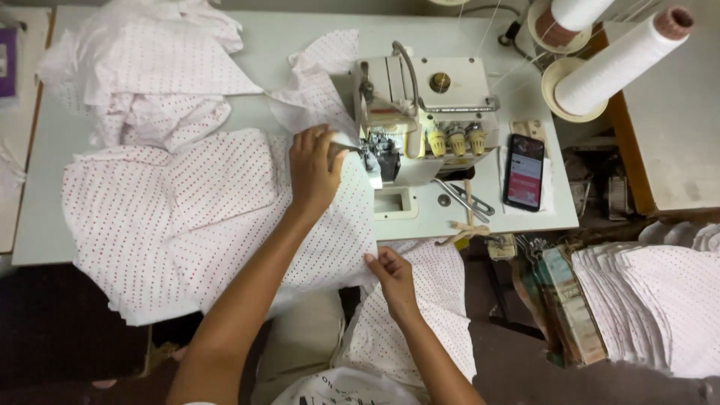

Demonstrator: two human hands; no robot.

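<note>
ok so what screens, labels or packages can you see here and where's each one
Phone: flat on the table right of the sewing machine, black slab, lit screen in red and white.
Label on the machine: small red and pale strip on its front left.
Purple packet: far left edge, mostly cut off.

This is a garment sewing workshop. An overlock sewing machine (424, 120) stands on a pale work table (247, 56), fed by large thread cones (619, 64). Heaps of white red-dotted fabric (150, 82) cover the table, and a stack of cut pieces (652, 307) waits alongside.
</note>
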